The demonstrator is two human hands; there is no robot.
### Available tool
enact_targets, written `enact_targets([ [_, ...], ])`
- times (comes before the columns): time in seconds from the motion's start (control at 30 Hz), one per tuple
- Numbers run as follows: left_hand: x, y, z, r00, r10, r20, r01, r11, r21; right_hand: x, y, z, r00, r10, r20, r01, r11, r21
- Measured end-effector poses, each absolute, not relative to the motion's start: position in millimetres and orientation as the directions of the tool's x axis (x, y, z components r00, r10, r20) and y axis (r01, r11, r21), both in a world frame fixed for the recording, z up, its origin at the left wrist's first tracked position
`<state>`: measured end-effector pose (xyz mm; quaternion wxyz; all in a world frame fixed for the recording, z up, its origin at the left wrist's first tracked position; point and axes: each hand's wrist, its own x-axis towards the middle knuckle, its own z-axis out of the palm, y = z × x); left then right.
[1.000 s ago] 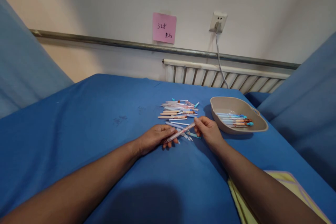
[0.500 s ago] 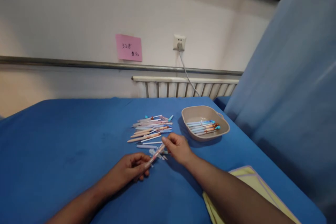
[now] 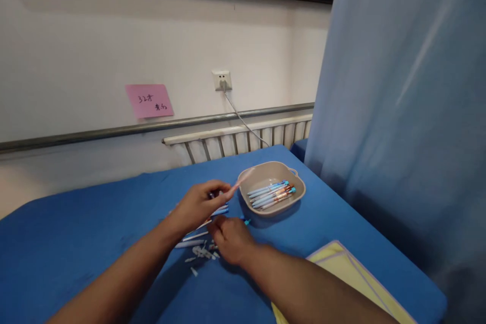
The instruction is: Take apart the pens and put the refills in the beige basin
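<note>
My left hand (image 3: 203, 202) is closed on a pink pen barrel (image 3: 240, 181), whose far end points up and right over the rim of a beige basin (image 3: 248, 171). Several pens (image 3: 271, 195) lie side by side in that basin, pale blue and brown with bright blue ends. Lower down, my right hand (image 3: 231, 238) is at the loose pen parts (image 3: 195, 235), its fingers curled and pointing down; what they grip is hidden. Both hands cover much of the pile. Just in front lie small whitish pen tips (image 3: 203, 252).
A folded yellow cloth (image 3: 341, 268) lies under my right forearm on the blue-covered table (image 3: 94, 243). A blue curtain (image 3: 379, 111) hangs along the right side. On the back wall are a pink note (image 3: 149, 100) and a socket (image 3: 222, 81) with a plugged-in cable.
My left hand has carried the pink barrel up and right to the basin. My right hand has let go of it and dropped to the pile. The view has swung right.
</note>
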<state>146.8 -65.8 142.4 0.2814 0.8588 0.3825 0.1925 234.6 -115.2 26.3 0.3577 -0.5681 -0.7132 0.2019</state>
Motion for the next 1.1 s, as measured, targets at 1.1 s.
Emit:
enact_targets([
  [1.1,30,-70,67,0.225,0.96,0.166,0.645,-0.274,0.713,246,-106,-2,-0.009,0.968,0.251,0.443,0.229,-0.867],
])
